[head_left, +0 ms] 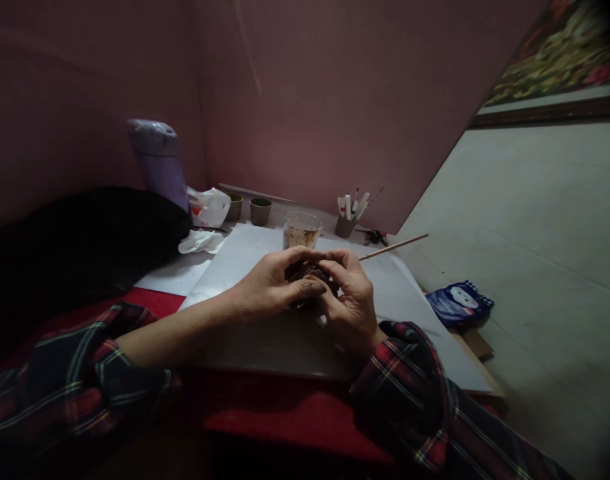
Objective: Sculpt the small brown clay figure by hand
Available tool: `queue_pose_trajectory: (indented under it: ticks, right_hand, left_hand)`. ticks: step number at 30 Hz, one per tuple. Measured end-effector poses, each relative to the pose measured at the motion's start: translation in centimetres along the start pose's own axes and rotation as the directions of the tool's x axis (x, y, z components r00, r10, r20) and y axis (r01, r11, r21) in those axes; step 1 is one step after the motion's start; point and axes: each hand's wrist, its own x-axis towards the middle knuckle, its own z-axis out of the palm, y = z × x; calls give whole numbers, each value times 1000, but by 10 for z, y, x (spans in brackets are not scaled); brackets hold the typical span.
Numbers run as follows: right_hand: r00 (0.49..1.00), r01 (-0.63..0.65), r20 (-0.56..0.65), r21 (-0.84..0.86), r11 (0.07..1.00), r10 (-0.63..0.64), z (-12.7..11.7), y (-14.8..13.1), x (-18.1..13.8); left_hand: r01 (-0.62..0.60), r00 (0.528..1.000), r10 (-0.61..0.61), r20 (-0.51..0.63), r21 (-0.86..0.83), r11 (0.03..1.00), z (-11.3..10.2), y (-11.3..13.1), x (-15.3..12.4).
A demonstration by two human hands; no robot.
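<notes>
- While the left hand (272,281) and right hand (352,300) wrap their fingers around a dark brown piece (311,271), it sits between them, mostly hidden.
- Twelve o'clock from it: a clear glass (301,233), brown-smeared.
- One o'clock: a pen cup (345,227) holding white pens (349,206).
- Eleven o'clock: two small cups (260,213), contents indiscernible.

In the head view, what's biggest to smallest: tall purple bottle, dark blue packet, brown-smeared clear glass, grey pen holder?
Tall purple bottle
Dark blue packet
Brown-smeared clear glass
Grey pen holder (smallest)
</notes>
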Motion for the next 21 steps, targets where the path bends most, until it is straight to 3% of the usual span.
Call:
queue_pose_trajectory:
  ticks: [6,16,21]
  right_hand:
    - [1000,25,3,28,999,-25,0,-5,1]
    - [998,54,-14,50,997,-54,1,-6,0]
    - [998,55,-13,43,998,-55,1,-6,-1]
  left_hand:
    - [-40,996,52,-71,154,987,4,3,0]
    - [-107,988,125,-95,173,979,3,4,0]
    - [-76,989,92,-118,132,988,5,4,0]
